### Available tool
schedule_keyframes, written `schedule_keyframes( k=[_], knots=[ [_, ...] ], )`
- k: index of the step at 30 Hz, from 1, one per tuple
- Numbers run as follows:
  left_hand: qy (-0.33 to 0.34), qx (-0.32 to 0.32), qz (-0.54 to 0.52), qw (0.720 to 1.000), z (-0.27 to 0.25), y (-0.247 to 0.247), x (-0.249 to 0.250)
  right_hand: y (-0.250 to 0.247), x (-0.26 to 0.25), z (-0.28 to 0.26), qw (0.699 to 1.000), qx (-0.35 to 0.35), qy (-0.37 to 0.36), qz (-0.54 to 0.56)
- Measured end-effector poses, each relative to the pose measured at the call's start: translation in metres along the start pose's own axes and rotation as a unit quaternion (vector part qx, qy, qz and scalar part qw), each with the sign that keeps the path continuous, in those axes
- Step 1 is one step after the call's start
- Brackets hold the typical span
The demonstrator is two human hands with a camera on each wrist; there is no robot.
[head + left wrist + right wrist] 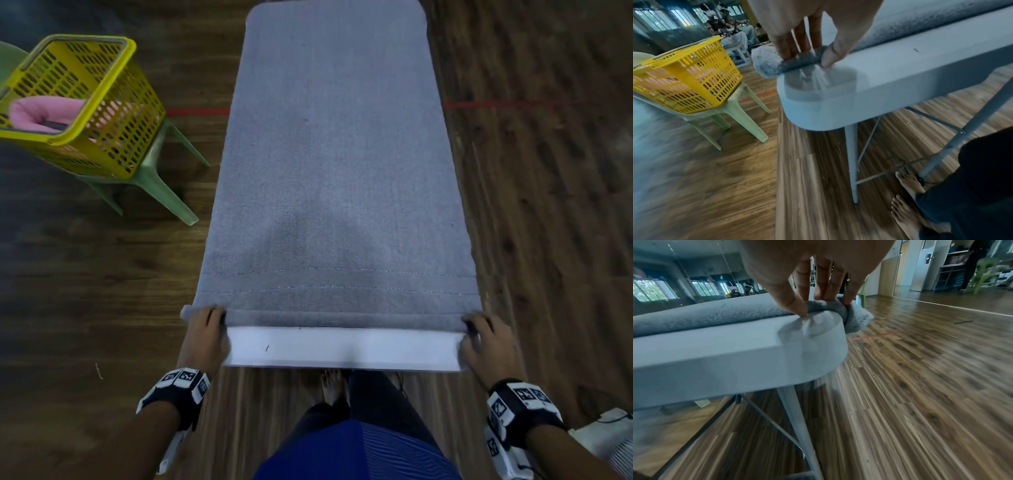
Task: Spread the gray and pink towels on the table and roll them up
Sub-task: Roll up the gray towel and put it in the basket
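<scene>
The gray towel lies spread lengthwise over the white table, covering nearly all of it. Its near edge is turned into a thin roll across the table's width. My left hand grips the roll's left end, fingers on top and thumb in front. My right hand grips the right end the same way. The pink towel sits bunched in the yellow basket at the far left.
The basket stands on a green plastic chair left of the table. Wooden floor surrounds the table; a red tape line crosses it. My bare feet stand by the table legs. A white device lies at lower right.
</scene>
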State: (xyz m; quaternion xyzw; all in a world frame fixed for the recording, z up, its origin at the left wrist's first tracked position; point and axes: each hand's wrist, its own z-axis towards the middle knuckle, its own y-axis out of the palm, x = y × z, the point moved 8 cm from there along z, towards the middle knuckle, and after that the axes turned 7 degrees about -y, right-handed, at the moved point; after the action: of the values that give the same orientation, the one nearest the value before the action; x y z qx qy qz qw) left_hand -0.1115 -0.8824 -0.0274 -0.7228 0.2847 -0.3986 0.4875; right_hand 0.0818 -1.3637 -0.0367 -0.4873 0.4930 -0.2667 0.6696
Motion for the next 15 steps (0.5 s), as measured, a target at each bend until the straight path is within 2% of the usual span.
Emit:
schedule_keyframes(
  k=[4, 7, 9, 12, 15],
  knots=[
    [-0.038, -0.016, 0.012, 0.999, 0.009, 0.003, -0.02, 0.005, 0.009, 0.01, 1.0, -0.003, 0.006, -0.001],
    [-0.029, 0.005, 0.047, 0.998, 0.017, -0.007, -0.017, 0.004, 0.014, 0.017, 0.999, -0.016, 0.039, -0.007],
    [-0.03, -0.011, 0.104, 0.994, 0.023, -0.013, -0.01, 0.001, 0.011, 0.027, 0.997, -0.038, 0.05, -0.047],
    [-0.054, -0.019, 0.123, 0.991, 0.037, -0.021, -0.007, 0.001, 0.01, 0.044, 0.987, -0.089, 0.072, -0.115],
    [-0.04, 0.0, 0.106, 0.994, 0.049, -0.021, -0.009, -0.005, 0.003, 0.051, 0.991, -0.051, 0.061, -0.11]
  ],
)
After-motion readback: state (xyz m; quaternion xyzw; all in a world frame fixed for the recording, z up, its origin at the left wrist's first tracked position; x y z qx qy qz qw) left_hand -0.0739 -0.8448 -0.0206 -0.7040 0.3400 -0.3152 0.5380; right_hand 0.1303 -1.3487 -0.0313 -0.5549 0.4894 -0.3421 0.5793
